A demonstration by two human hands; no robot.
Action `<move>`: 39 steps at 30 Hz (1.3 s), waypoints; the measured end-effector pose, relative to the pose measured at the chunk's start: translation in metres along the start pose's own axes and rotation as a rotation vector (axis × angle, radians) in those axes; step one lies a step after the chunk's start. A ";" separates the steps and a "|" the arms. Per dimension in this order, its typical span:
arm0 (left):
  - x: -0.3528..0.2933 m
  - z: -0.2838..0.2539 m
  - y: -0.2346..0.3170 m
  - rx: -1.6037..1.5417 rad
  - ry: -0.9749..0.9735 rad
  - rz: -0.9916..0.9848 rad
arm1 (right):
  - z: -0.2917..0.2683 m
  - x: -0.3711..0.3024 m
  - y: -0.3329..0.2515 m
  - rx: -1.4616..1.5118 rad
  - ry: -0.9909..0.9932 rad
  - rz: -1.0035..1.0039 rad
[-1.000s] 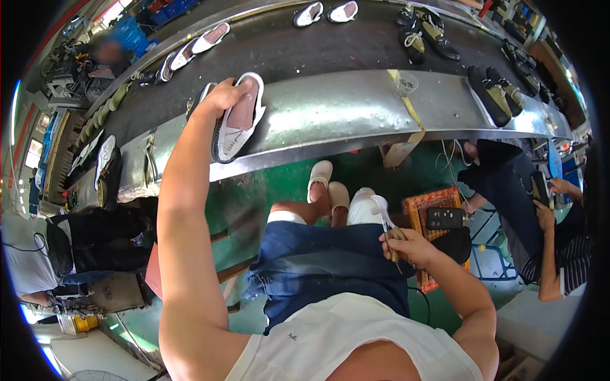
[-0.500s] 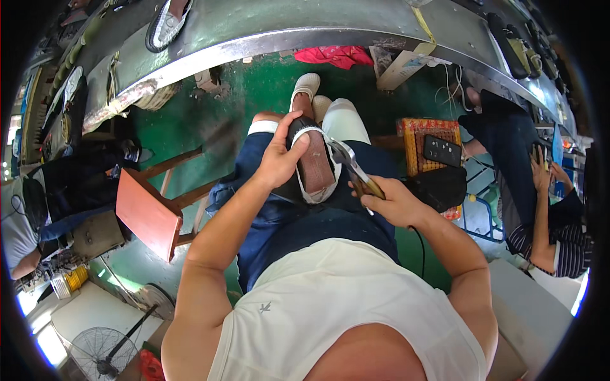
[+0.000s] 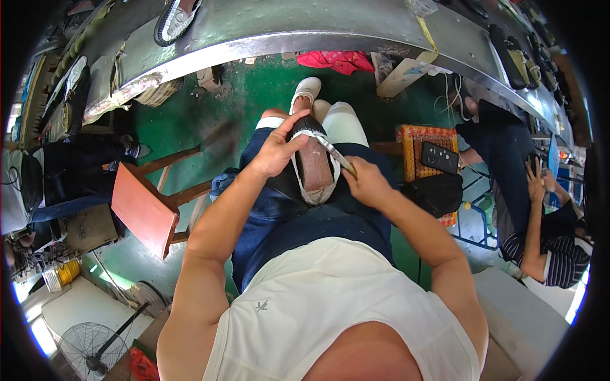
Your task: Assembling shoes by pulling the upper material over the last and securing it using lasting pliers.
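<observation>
On my lap a shoe on its last (image 3: 315, 166) lies bottom up, with a brown sole face, a black upper and a pale lining edge around it. My left hand (image 3: 277, 152) is wrapped around its toe end, the thumb pressing the rim. In my right hand (image 3: 370, 183) are metal pincers (image 3: 333, 150) with brownish handles, my fingers closed around them. Their head meets the shoe's right edge near the toe. Whether the jaws pinch the lining edge is too small to tell.
A metal-edged workbench (image 3: 286, 43) spans the far side, bearing another shoe (image 3: 175, 22). To my left is a reddish-brown stool (image 3: 145, 206). At my right, a phone (image 3: 440, 158) and a black bag (image 3: 434, 192) rest on a beaded seat (image 3: 416, 135). Co-workers sit on both sides.
My right hand has moved up and left, bringing the pincers from beside the shoe to its rim near the toe. The pincers' handles now look closer together. My left hand keeps its hold.
</observation>
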State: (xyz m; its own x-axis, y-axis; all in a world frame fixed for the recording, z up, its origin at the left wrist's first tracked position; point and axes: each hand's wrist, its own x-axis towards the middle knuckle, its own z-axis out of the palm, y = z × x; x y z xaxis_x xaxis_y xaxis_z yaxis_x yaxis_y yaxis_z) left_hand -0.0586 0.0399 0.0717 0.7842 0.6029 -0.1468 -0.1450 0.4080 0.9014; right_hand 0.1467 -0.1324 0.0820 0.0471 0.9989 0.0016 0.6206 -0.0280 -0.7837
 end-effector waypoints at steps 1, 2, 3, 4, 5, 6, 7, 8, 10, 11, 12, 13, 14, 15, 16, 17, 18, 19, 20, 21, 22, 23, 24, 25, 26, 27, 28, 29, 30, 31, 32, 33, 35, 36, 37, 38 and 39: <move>0.000 0.000 0.001 -0.003 0.006 0.004 | 0.010 0.001 0.002 -0.002 -0.006 -0.004; 0.000 0.000 0.002 -0.030 0.062 -0.024 | 0.016 0.002 -0.001 -0.021 0.036 0.000; 0.000 0.002 0.003 -0.056 0.118 -0.052 | 0.020 0.003 -0.002 -0.040 0.079 0.004; 0.000 0.003 0.001 -0.055 0.120 -0.052 | 0.018 0.003 -0.002 -0.060 0.062 0.004; 0.000 0.002 -0.001 -0.085 0.166 -0.123 | 0.014 0.004 -0.007 -0.058 0.060 0.000; 0.001 0.002 -0.001 -0.112 0.206 -0.197 | 0.007 0.003 -0.011 -0.054 0.012 0.015; 0.000 0.002 -0.001 -0.110 0.203 -0.200 | -0.002 0.001 -0.016 -0.049 -0.035 0.032; -0.004 0.005 0.002 -0.031 0.216 -0.096 | -0.020 -0.003 -0.023 -0.047 -0.037 0.032; -0.016 0.015 0.011 0.139 0.219 0.072 | -0.054 -0.016 -0.034 0.188 -0.270 -0.060; -0.024 0.022 0.014 0.136 0.214 0.066 | -0.054 -0.023 -0.034 0.190 -0.268 -0.051; -0.036 0.031 0.016 0.345 0.168 0.167 | -0.053 -0.034 -0.034 0.271 -0.146 0.036; -0.048 0.041 0.019 0.551 0.118 0.270 | -0.052 -0.043 -0.034 0.350 -0.023 0.124; -0.059 0.052 0.030 0.739 0.015 0.312 | -0.046 -0.043 -0.035 0.355 -0.018 0.145; -0.068 0.060 0.030 0.830 -0.051 0.419 | -0.034 -0.033 -0.040 0.464 0.049 0.132; -0.074 0.068 0.028 0.844 -0.108 0.460 | -0.021 -0.021 -0.044 0.571 0.125 0.121; -0.076 0.072 0.028 0.863 -0.160 0.506 | -0.011 -0.012 -0.047 0.677 0.200 0.101; -0.080 0.073 0.029 0.858 -0.232 0.525 | -0.004 -0.010 -0.052 0.699 0.184 0.079; -0.082 0.076 0.029 0.850 -0.236 0.513 | -0.001 -0.010 -0.055 0.720 0.168 0.055; -0.083 0.078 0.029 0.845 -0.265 0.510 | -0.001 -0.013 -0.055 0.667 0.141 0.032; -0.083 0.079 0.030 0.840 -0.292 0.509 | 0.001 -0.017 -0.056 0.669 0.139 0.041; -0.081 0.081 0.031 0.837 -0.329 0.513 | 0.002 -0.021 -0.056 0.656 0.152 0.019; -0.082 0.081 0.030 0.833 -0.327 0.507 | 0.003 -0.025 -0.057 0.644 0.164 -0.004; -0.083 0.081 0.028 0.835 -0.334 0.483 | 0.006 -0.028 -0.055 0.638 0.172 -0.007; -0.084 0.080 0.028 0.837 -0.341 0.460 | 0.008 -0.030 -0.054 0.639 0.169 -0.003; -0.083 0.079 0.030 0.831 -0.341 0.457 | 0.010 -0.031 -0.053 0.652 0.182 0.004; -0.081 0.078 0.034 0.860 -0.378 0.425 | 0.012 -0.032 -0.052 0.665 0.195 0.010; -0.077 0.077 0.038 0.890 -0.415 0.393 | 0.012 -0.033 -0.051 0.664 0.196 0.014; -0.075 0.076 0.041 0.888 -0.413 0.390 | 0.013 -0.031 -0.050 0.641 0.204 0.005; -0.071 0.074 0.044 0.917 -0.438 0.348 | 0.013 -0.030 -0.049 0.617 0.214 -0.005; -0.066 0.072 0.045 0.945 -0.463 0.308 | 0.011 -0.028 -0.048 0.618 0.213 -0.003; -0.060 0.070 0.046 0.951 -0.477 0.308 | 0.008 -0.023 -0.046 0.573 0.209 0.019; -0.056 0.068 0.045 0.951 -0.477 0.307 | 0.003 -0.019 -0.046 0.529 0.206 0.040; -0.049 0.064 0.041 0.871 -0.490 0.305 | -0.016 -0.011 -0.043 0.473 0.169 0.101; -0.048 0.062 0.037 0.857 -0.486 0.282 | -0.026 -0.006 -0.038 0.499 0.128 0.051; -0.047 0.061 0.034 0.857 -0.489 0.285 | -0.032 -0.004 -0.035 0.523 0.087 0.000; -0.044 0.061 0.031 0.847 -0.482 0.275 | -0.034 -0.006 -0.034 0.803 0.024 0.046; -0.044 0.062 0.027 0.837 -0.469 0.259 | -0.043 -0.002 -0.041 0.804 0.021 0.044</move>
State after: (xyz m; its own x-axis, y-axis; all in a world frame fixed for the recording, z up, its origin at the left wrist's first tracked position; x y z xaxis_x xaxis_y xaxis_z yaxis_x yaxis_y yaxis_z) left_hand -0.0601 -0.0180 0.1278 0.9739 0.1994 0.1081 -0.0142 -0.4222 0.9064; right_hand 0.1549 -0.1349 0.1410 0.0779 0.9964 -0.0341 -0.1349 -0.0234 -0.9906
